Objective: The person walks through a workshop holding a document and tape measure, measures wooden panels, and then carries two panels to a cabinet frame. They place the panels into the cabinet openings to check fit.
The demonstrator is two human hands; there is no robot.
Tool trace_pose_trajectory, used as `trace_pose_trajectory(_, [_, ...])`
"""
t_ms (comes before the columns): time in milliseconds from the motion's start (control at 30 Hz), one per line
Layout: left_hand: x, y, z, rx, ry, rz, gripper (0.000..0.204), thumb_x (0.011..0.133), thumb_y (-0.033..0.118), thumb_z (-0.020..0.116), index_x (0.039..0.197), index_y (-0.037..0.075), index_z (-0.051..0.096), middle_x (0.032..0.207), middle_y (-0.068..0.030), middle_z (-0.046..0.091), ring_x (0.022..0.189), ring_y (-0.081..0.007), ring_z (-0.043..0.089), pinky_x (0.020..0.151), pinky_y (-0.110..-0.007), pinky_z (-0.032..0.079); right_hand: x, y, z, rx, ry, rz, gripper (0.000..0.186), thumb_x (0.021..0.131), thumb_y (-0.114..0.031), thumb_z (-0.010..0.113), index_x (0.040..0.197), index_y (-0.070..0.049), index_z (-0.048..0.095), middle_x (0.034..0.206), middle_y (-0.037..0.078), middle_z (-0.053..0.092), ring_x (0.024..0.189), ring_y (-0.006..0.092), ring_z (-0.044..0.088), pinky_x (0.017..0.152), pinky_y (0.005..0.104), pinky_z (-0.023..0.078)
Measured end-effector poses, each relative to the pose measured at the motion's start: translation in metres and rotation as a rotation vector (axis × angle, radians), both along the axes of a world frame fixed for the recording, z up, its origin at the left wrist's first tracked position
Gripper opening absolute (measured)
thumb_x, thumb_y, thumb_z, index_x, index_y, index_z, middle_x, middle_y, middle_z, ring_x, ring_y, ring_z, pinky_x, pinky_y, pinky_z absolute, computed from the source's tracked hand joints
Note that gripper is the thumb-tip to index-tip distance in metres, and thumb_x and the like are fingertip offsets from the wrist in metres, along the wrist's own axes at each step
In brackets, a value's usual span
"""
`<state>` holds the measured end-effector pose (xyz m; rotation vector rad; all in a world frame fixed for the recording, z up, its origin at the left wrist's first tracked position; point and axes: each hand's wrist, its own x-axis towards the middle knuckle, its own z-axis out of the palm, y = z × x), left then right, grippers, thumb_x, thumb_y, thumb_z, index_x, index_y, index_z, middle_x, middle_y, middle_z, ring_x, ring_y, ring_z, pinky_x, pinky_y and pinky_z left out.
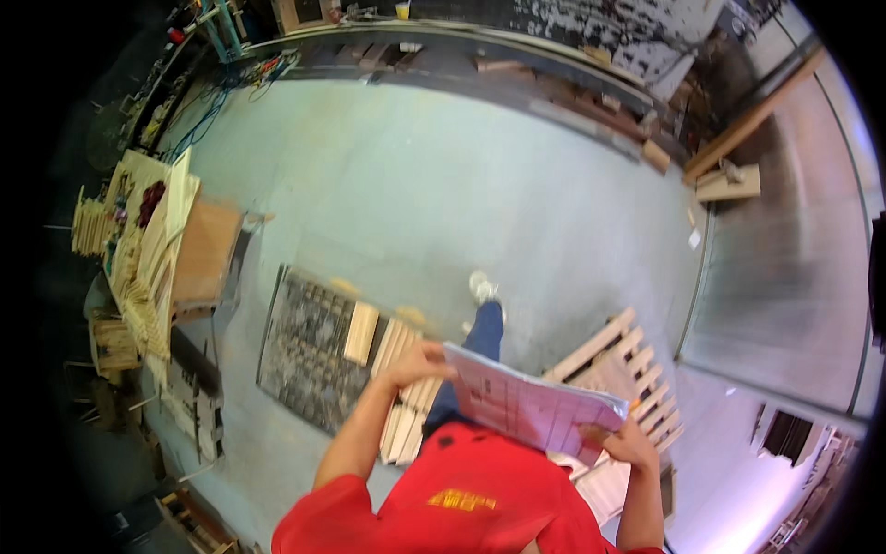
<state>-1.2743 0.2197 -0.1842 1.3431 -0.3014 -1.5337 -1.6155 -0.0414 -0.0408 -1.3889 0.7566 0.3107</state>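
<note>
In front of my red shirt I hold a pinkish printed sheet (526, 399) with ruled lines, tilted down to the right. It looks like a stack of papers or a sheet in a sleeve; which one I cannot tell. My left hand (418, 364) is closed on its upper left corner. At the right end my right hand (630, 444) grips the edge, its fingers partly over the printed side. Below the sheet, one of my legs in blue trousers (487, 330) shows, with a light shoe (482, 286) on the floor.
To the left lies a dark, worn pallet (309, 342) bearing pale wooden boards (361, 332). A slatted wooden pallet (651, 377) is at the right. A cluttered workbench (208, 245) stands far left. Timber offcuts (591, 106) line the back wall; a glossy translucent panel (780, 277) stands at the right.
</note>
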Motion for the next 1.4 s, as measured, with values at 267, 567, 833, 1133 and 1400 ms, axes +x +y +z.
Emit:
trace_pose_trajectory(267, [0.181, -0.077, 0.057, -0.089, 0.042, 0.34, 0.05, 0.084, 0.02, 0.087, 0.126, -0.001, 0.07, 0.118, -0.0075, 0.073, 0.106, -0.0147, 0.066, 0.093, -0.032, 0.054, 0.3, -0.13, 0.037, 0.026, 0.043, 0.169, 0.054, 0.093, -0.022, 0.077, 0.139, -0.001, 0.058, 0.126, 0.007, 0.067, 0.116, 0.0176, 0.06, 0.101, 0.0373, 0.05])
trace_pose_trajectory(567, [0.442, -0.121, 0.075, 0.079, -0.271, 0.588, 0.029, 0.085, 0.014, 0.085, 0.108, 0.0, 0.077, 0.092, -0.0028, 0.077, 0.081, -0.0149, 0.068, 0.077, -0.031, 0.056, 0.662, -0.227, 0.03, -0.342, -0.166, 0.64, 0.028, 0.092, -0.018, 0.074, 0.117, -0.007, 0.07, 0.099, 0.012, 0.072, 0.092, 0.0234, 0.067, 0.077, 0.0399, 0.053])
trace_pose_trajectory(833, [0.683, -0.119, 0.133, 0.351, -1.096, 0.569, 0.059, 0.077, 0.017, 0.087, 0.133, 0.01, 0.068, 0.134, -0.0128, 0.068, 0.124, -0.0278, 0.063, 0.104, -0.039, 0.05, 1.021, -0.218, 0.029, -0.802, -0.693, 1.367, 0.026, 0.083, -0.014, 0.075, 0.108, -0.012, 0.073, 0.085, 0.009, 0.072, 0.079, 0.0348, 0.063, 0.074, 0.0455, 0.055])
trace_pose_trajectory(1133, [0.97, -0.111, 0.132, 0.235, -1.075, 0.577, 0.032, 0.083, 0.019, 0.074, 0.115, 0.02, 0.078, 0.095, -0.0144, 0.075, 0.084, -0.0362, 0.072, 0.074, -0.045, 0.057, 1.407, -0.099, 0.016, -0.597, -0.833, 1.869, 0.027, 0.086, -0.021, 0.072, 0.108, -0.006, 0.07, 0.09, 0.014, 0.072, 0.089, 0.0351, 0.067, 0.083, 0.0459, 0.054])
trace_pose_trajectory(1400, [1.246, -0.026, 0.198, 0.308, -1.15, 0.611, 0.033, 0.08, 0.01, 0.069, 0.112, 0.016, 0.076, 0.092, -0.0125, 0.075, 0.083, -0.0353, 0.071, 0.073, -0.046, 0.056, 1.698, 0.008, 0.09, -0.572, -0.922, 1.851, 0.018, 0.085, -0.016, 0.07, 0.101, -0.008, 0.072, 0.086, 0.01, 0.07, 0.087, 0.0335, 0.065, 0.082, 0.0466, 0.053])
